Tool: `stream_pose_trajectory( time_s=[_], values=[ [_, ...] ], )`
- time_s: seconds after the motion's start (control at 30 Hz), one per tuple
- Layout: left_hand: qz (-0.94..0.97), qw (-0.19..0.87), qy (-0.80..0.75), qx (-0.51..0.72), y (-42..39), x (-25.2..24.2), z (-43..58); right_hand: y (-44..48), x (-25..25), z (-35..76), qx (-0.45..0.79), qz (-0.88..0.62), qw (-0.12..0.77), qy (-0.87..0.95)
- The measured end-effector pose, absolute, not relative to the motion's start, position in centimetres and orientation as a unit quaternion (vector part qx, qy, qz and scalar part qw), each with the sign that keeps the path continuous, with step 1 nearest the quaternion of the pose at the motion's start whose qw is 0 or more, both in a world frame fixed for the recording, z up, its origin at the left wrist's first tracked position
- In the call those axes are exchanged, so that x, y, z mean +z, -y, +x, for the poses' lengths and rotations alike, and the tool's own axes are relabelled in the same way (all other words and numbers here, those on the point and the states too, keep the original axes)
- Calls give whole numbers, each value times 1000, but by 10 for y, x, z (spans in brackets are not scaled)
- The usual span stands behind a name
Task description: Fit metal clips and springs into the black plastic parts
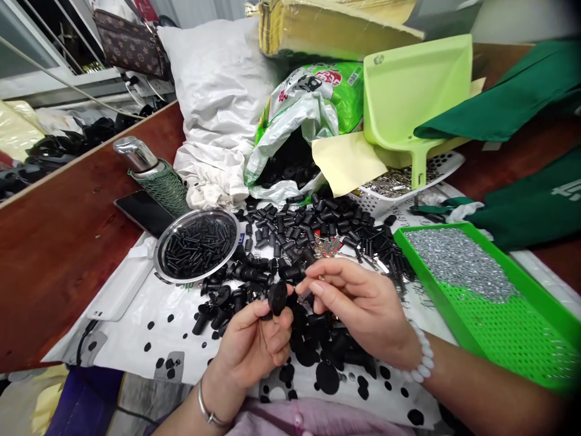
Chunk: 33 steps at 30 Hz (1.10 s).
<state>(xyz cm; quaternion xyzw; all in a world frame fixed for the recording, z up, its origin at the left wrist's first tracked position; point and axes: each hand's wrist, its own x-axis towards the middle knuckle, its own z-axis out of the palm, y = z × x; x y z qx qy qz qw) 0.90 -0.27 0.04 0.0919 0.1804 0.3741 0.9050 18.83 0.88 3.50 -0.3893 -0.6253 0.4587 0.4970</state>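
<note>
My left hand pinches a black plastic part with a round flat head, its disc turned toward my right hand. Close beside it, my right hand has thumb and fingertips pressed together on something small that I cannot make out. Behind both hands lies a heap of black plastic cylinders. More black round-headed parts are piled just past my left hand. Some small metal pieces lie among the cylinders.
To the left stand a steel bowl of black screw-like pieces, a phone and a bottle in a green net. A green tray with small metal pieces is at right. Behind are an open bag and a light green dustpan.
</note>
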Motion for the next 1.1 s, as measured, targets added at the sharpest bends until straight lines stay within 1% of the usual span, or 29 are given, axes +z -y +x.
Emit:
stream_pose_trajectory(
  time_s=[0.13,0.27,0.33,0.47,0.57,0.63,0.8,1.0,1.1],
  values=[
    [82,911,-168,369,4,-1,11,-11,36,183,350,-384,514,683],
    [76,915,-165,361,4,-1,12,-11,35,180,260,-339,532,732],
    [73,916,-163,360,5,-1,13,-10,34,182,215,-319,522,761],
    [58,919,-150,361,5,0,13,-7,33,187,105,-280,471,830],
    [38,926,-141,348,5,1,13,-8,32,188,49,-250,464,848],
    [24,929,-142,342,5,0,12,-9,31,187,36,-245,456,855],
    [8,934,-135,331,4,-3,9,-9,32,189,114,-272,419,858],
    [16,946,-144,289,4,-3,10,-10,36,196,97,-214,364,901],
    [36,942,-157,293,4,-4,10,-12,34,197,88,-188,356,911]
  ],
)
